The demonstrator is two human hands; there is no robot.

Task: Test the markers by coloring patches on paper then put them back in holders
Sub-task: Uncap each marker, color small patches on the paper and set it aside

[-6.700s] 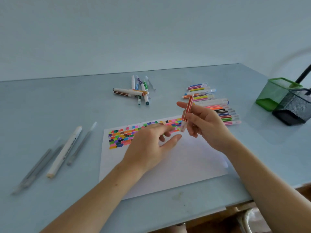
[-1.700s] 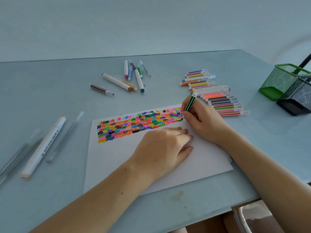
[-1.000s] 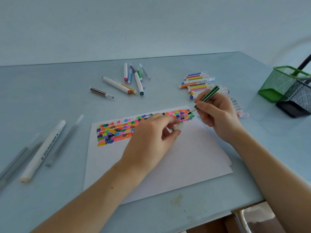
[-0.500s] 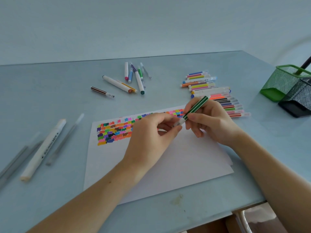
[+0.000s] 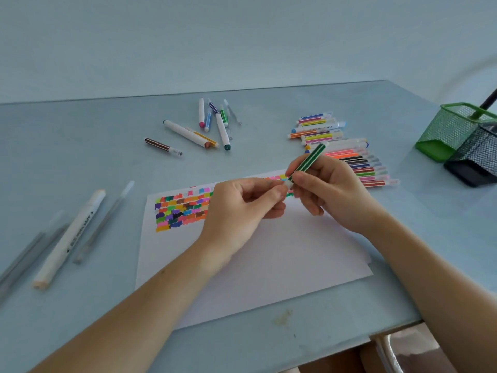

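My right hand grips a green striped marker, its back end pointing up and away. My left hand pinches the marker's clear cap at the tip end, fingers curled. Both hands hover over a white sheet of paper with rows of coloured patches across its top. A row of striped markers lies to the right of the paper. A green mesh holder and a black mesh holder stand at the far right.
A loose cluster of markers and a brown striped marker lie behind the paper. A thick white marker and grey pens lie at the left. The table's front edge runs below my arms.
My right hand lifted the green marker off the paper after colouring. My left hand rose from the sheet with the cap and brought it onto the marker's tip.
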